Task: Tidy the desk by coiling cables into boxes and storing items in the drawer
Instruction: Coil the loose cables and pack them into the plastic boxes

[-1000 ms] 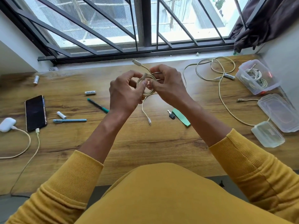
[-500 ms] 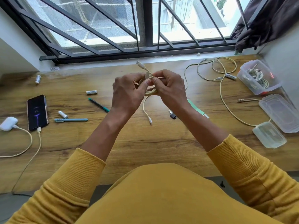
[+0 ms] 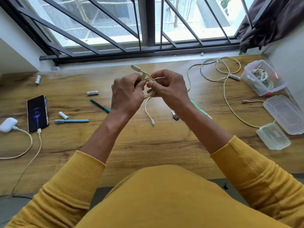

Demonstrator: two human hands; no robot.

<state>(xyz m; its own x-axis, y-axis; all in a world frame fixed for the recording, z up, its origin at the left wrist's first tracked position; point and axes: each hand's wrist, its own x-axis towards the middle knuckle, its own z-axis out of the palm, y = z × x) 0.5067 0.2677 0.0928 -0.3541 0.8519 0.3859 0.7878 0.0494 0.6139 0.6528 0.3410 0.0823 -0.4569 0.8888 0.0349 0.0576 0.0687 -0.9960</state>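
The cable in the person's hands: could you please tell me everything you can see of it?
The cable is pale yellow and looks braided. Most of it is wound into a small coil held above the desk between the left hand and the right hand, whose fingers curl round it. One flat plug sticks up past the hands toward the window; the other end hangs down, its small plug at or near the wood.
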